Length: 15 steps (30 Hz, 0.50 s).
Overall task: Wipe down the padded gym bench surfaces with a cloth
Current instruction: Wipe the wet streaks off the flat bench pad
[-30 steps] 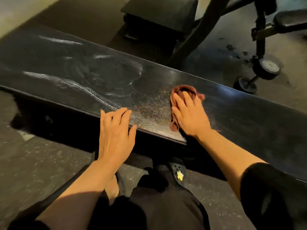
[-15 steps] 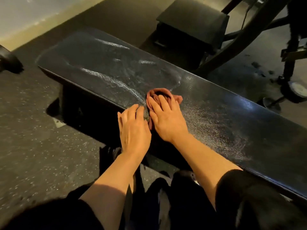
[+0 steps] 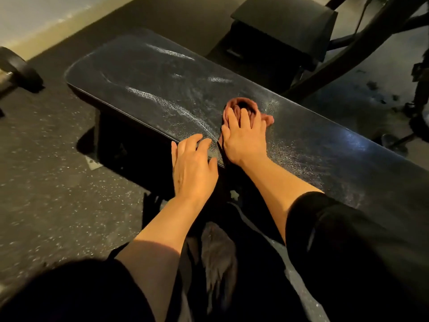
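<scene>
My right hand [image 3: 243, 138] lies flat on the reddish cloth [image 3: 246, 108], the fingers a little spread and pressing it down on the black padded bench [image 3: 325, 156]. I do not grip the cloth; I push it with an open palm, because in this way more of the cloth touches the pad. The cloth is bunched, and it sticks out past my fingertips on the far side and a little to the right. It sits about in the middle of the pad's width, not at an edge.

My left hand [image 3: 192, 166] rests on the near edge of the bench, just beside the right one. Its fingers are straight and close together, bent softly over the edge, and they hold nothing. I think it is there to support my weight while I lean over.

To the left of the cloth the pad has pale streaks [image 3: 167, 105] — wet marks or cracks, I cannot tell which. I judge that the left end is yet to be wiped, so the cloth should go that way.

About containers — I see none here. On the far side stands another padded seat [image 3: 285, 19] with a dark frame [image 3: 362, 45], and the speckled floor [image 3: 46, 182] is all around.
</scene>
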Available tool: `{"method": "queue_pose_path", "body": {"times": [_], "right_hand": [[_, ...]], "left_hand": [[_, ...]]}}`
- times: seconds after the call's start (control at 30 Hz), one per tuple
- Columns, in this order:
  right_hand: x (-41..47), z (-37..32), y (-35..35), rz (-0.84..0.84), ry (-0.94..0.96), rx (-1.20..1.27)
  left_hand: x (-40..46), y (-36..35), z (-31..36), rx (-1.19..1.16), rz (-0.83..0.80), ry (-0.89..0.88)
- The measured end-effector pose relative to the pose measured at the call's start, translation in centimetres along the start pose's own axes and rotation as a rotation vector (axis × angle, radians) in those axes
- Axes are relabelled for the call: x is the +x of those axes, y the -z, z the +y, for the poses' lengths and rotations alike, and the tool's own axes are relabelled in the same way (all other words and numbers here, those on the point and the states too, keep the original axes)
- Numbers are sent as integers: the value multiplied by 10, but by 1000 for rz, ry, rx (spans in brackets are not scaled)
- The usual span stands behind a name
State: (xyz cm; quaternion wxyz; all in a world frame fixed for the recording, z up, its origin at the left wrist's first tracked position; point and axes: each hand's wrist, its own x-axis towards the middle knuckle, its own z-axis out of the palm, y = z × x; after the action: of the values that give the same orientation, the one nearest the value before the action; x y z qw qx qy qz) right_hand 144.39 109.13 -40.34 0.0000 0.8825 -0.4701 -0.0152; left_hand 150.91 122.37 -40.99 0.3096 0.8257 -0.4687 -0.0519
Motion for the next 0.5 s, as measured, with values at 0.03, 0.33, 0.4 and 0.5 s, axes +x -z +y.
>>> {"method": "queue_pose_path", "body": {"times": [0.03,0.33,0.4,0.5], "right_hand": [[-12,1,-3,25,67,3],[-57,71,-13,-35,78,-139],[-55,46,-4,32,-33,-71],[-42,-4,4,42,12,-11]], "left_hand": [[-1,1,1,4,2,6],[2,3,15,49,-85,-64],[3,2,3,41,-45,-73],[8,10,-20,57,24,-12]]}}
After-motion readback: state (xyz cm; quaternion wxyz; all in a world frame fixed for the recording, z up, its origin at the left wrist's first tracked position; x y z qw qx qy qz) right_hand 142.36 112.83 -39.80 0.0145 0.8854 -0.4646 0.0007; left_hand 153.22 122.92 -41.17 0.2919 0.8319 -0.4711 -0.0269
